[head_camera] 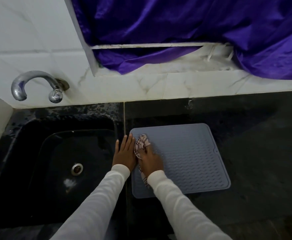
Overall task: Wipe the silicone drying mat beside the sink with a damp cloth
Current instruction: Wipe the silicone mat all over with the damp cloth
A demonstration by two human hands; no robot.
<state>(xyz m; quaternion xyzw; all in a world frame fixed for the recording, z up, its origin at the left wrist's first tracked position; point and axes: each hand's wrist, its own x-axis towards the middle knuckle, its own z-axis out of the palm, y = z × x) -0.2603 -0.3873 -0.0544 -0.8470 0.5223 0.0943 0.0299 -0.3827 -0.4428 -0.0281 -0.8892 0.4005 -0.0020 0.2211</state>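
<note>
- We see the grey silicone drying mat [190, 158] lying flat on the dark tabletop [254, 153], just to the right of the black sink [55, 170], with a narrow strip of tabletop and a pale seam line between them.
- Our right hand [150, 161] rests on the left part of the mat, fingers curled over a checked cloth [141, 144] and pressing it down onto the ribbed surface.
- The cloth is bunched; one end pokes out beyond the fingertips toward the mat's far left corner, and a tail of it trails back under the wrist along the white sleeve [176, 196].
- Our left hand [124, 151] lies flat with fingers straight and close together, at the mat's left edge; the fingertips reach the mat's far left corner, while the palm sits over the strip beside the sink. It holds nothing.
- The two hands are side by side, nearly touching, with the cloth between them.
- The rest of the mat, to the right of the hands, lies uncovered, and a small hole shows near its right edge.
- In the sink we can make out a round metal drain [76, 168].
- A curved chrome tap [32, 84] juts from the white tiled wall above the sink.
- Purple fabric [193, 32] hangs over a ledge behind the tabletop.
</note>
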